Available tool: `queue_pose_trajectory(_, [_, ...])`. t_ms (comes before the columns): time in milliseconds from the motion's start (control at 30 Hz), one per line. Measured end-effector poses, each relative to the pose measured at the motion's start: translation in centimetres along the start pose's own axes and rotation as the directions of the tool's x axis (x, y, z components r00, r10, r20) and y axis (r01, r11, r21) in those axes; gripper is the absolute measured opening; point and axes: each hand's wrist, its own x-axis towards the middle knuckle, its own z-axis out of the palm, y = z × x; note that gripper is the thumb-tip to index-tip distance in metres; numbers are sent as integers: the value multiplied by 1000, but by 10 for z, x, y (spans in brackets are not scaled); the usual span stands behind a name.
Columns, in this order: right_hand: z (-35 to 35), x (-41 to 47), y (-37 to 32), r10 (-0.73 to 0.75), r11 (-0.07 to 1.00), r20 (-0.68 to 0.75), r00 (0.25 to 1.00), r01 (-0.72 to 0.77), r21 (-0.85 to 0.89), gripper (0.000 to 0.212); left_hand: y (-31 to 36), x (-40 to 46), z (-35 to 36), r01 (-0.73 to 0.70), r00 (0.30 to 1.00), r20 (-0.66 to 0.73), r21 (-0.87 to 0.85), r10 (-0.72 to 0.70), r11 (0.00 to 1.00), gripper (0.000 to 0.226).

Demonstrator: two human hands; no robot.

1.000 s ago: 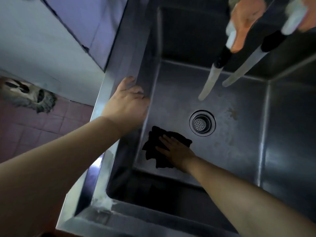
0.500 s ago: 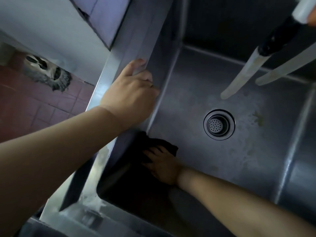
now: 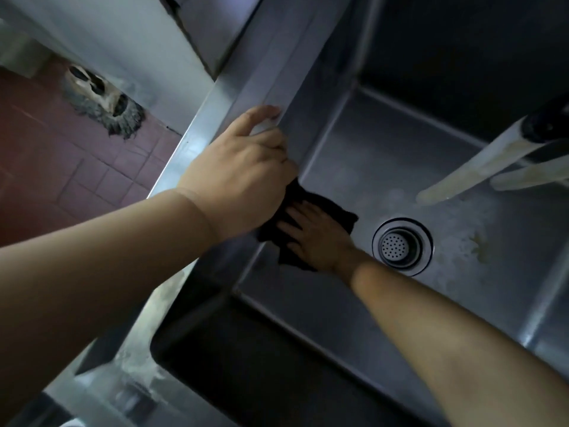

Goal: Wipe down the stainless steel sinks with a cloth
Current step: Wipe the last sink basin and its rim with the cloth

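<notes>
A deep stainless steel sink point(image 3: 363, 143) fills the view, with a round drain strainer point(image 3: 401, 245) in its floor. A black cloth point(image 3: 320, 208) lies flat on the sink floor near the left wall. My right hand point(image 3: 317, 238) presses flat on the cloth with straight fingers, just left of the drain. My left hand point(image 3: 243, 171) grips the sink's left rim point(image 3: 246, 84), thumb on top and fingers curled over the inner edge; it hides part of the cloth.
Two pale faucet spouts point(image 3: 480, 167) reach in from the upper right above the sink floor. Yellowish stains point(image 3: 480, 248) mark the floor right of the drain. Red floor tiles point(image 3: 77, 167) and a grey mop head point(image 3: 104, 103) lie beyond the left rim.
My right hand has slid the cloth from the near left corner away along the sink floor, towards the drain. The left hand stays on the rim; the view has swung.
</notes>
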Motion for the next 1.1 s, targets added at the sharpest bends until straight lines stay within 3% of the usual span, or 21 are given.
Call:
queue_pose_trajectory(133, [-24,14,56,8,997,-2,1000,-8,-76,50,0,0,0,2,1000,-17,-10,-2,1000,21])
queue_pose_trajectory(233, [-38,26,97,170,979,-66,983,-176,-99,52,-1,1,0,19,999,-30,-21,-20,1000,27])
queue_pose_trajectory(300, [-46,40,126,349,926,-165,923,-366,-89,54,-2,1,1,17,999,-30,-20,-18,1000,29])
queue_pose_trajectory(433, [-56,74,146,653,732,-271,707,-681,-13,64,-3,2,3,6,1000,6,-4,-6,1000,24])
queue_pose_trajectory(567, [-52,98,112,769,635,-221,600,-756,158,69,-4,2,3,-11,1000,-9,-7,10,1000,25])
queue_pose_trajectory(667, [-48,99,69,806,585,-206,555,-697,415,77,-4,2,3,-24,1000,-16,0,24,1000,27])
queue_pose_trajectory(767, [-37,87,13,785,569,-245,569,-508,647,82,-3,3,2,-33,999,-19,21,34,999,25])
queue_pose_trajectory(833, [-20,75,-22,740,601,-217,636,-483,636,76,-2,3,2,-37,999,-10,28,37,999,26])
queue_pose_trajectory(933, [5,50,-71,686,500,-33,727,-438,747,82,-2,3,2,-25,1000,-12,27,26,999,28])
queue_pose_trajectory(1100, [26,7,-105,413,608,70,908,-332,721,71,-2,3,2,-36,999,-1,25,36,999,23])
